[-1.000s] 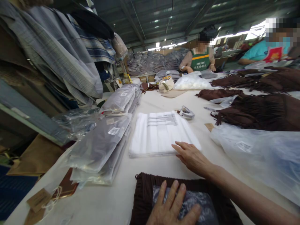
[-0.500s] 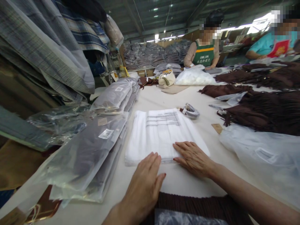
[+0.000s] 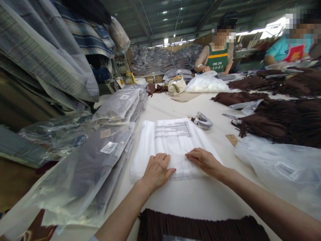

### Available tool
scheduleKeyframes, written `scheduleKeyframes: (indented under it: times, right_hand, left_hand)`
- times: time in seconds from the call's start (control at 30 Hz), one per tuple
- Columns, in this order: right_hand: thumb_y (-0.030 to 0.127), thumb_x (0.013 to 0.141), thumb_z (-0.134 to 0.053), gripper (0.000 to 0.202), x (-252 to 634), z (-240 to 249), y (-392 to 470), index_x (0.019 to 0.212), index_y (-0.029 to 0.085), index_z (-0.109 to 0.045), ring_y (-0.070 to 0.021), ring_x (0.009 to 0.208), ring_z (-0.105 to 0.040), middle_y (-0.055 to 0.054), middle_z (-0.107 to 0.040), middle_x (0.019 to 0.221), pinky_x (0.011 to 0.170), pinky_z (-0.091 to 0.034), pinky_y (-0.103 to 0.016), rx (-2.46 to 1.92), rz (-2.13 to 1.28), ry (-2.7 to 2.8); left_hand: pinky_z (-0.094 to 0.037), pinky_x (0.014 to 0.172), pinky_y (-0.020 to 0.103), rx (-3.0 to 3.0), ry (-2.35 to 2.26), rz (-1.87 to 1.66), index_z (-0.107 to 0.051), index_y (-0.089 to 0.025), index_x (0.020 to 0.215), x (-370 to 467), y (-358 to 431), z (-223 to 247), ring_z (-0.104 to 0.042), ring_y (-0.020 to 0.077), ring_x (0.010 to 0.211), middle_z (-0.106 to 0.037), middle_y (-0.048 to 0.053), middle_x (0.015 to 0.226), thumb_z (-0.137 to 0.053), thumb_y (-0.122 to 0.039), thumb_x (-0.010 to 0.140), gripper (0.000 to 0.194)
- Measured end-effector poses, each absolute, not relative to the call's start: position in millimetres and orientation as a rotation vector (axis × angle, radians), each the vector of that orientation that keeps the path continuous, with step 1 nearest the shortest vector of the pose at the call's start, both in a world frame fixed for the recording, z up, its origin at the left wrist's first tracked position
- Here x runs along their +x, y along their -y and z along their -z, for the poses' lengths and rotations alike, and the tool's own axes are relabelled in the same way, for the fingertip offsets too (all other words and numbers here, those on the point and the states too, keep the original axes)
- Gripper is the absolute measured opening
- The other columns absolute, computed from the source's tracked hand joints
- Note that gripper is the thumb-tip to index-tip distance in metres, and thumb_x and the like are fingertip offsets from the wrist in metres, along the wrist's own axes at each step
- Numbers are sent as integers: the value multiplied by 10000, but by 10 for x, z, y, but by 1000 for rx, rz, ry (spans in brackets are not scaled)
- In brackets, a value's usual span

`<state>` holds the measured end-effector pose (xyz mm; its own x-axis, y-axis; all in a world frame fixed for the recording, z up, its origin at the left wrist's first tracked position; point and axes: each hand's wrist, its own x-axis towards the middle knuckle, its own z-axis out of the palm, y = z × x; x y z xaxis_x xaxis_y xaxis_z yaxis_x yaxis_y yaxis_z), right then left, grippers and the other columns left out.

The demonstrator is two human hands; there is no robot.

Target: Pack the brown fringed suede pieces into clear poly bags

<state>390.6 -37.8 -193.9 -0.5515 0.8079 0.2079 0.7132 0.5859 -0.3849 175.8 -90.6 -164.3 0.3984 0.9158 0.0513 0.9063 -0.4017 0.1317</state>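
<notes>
A stack of white translucent plastic bags [image 3: 173, 140] with dark printed lines lies flat on the white table. My left hand [image 3: 157, 169] rests on its near edge, fingers slightly bent and thumb held apart. On the right part of the stack, my right hand [image 3: 204, 161] has its fingers and thumb drawn together in a pinch at the top bag. A fold of film between the fingertips is too fine to make out. Close to my body lies a dark brown fringed piece [image 3: 200, 227], partly cut off by the frame.
Grey items in clear bags [image 3: 87, 170] are piled along the left. A coiled strap in plastic [image 3: 202, 120] lies behind the stack. Brown fringed goods [image 3: 281, 117] and a clear bag [image 3: 283, 167] cover the right side. Two people work across the table, one in a green apron [image 3: 217, 60].
My left hand has moved forward onto the stack's near edge. My right hand has gone from lying flat to a pinch. The view has shifted slightly, showing more of the brown fringe.
</notes>
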Motion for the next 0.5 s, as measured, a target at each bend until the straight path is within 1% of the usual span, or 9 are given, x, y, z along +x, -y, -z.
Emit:
scheduleKeyframes:
  times: [0.07,0.1,0.13,0.2,0.27,0.3,0.4,0.5]
  right_hand:
    - [242,875,-493,196,3873,1932,355,808,211,-675,-161,721,-627,-24,-695,774,638,-476,-253,-1286,-328,2380]
    - [250,867,-514,186,3862,1919,350,766,210,-665,-158,689,-623,-19,-688,738,617,-467,-252,-1301,-302,2352]
    - [255,856,-536,175,3855,1902,351,733,208,-652,-157,669,-617,-16,-679,712,607,-459,-252,-1310,-272,2327]
    - [256,834,-576,157,3859,1861,371,693,205,-621,-153,657,-600,-11,-655,685,607,-445,-249,-1304,-204,2295]
    - [239,819,-599,150,3879,1821,410,675,200,-588,-147,645,-579,-7,-628,669,596,-431,-241,-1281,-138,2284]
    - [226,815,-605,149,3891,1804,434,672,198,-573,-143,644,-570,-6,-617,667,591,-425,-234,-1263,-106,2286]
    - [213,832,-587,140,3922,1769,512,700,188,-547,-137,656,-552,-11,-600,678,598,-415,-221,-1202,-12,2305]
    - [187,872,-511,108,3954,1753,579,775,177,-559,-157,681,-533,-29,-598,711,636,-403,-252,-1131,113,2362]
  left_hand:
    - [-455,795,407,2608,-1706,-195,-498,-118,1170,1790,887,1636,-566,262,1004,-615,121,1097,-584,-445,811,493]
    - [-456,770,391,2639,-1734,-210,-507,-121,1155,1808,870,1638,-580,252,968,-627,114,1064,-569,-435,825,460]
    - [-453,745,376,2672,-1761,-222,-539,-130,1103,1824,849,1644,-593,241,927,-642,100,1013,-544,-391,850,364]
    - [-437,698,350,2736,-1792,-229,-603,-149,909,1839,808,1663,-606,223,838,-661,72,876,-488,-239,882,148]
    - [-418,660,332,2792,-1797,-229,-599,-159,734,1823,786,1686,-603,213,756,-647,57,742,-472,-127,863,184]
    - [-410,641,323,2825,-1801,-239,-588,-162,690,1806,788,1695,-595,208,714,-633,50,693,-479,-101,848,201]
    - [-397,612,303,2901,-1854,-320,-563,-168,677,1749,835,1711,-571,193,656,-596,42,642,-459,-96,855,219]
    - [-396,601,295,2946,-1943,-410,-543,-163,731,1710,893,1705,-559,189,651,-579,54,663,-367,-123,902,248]
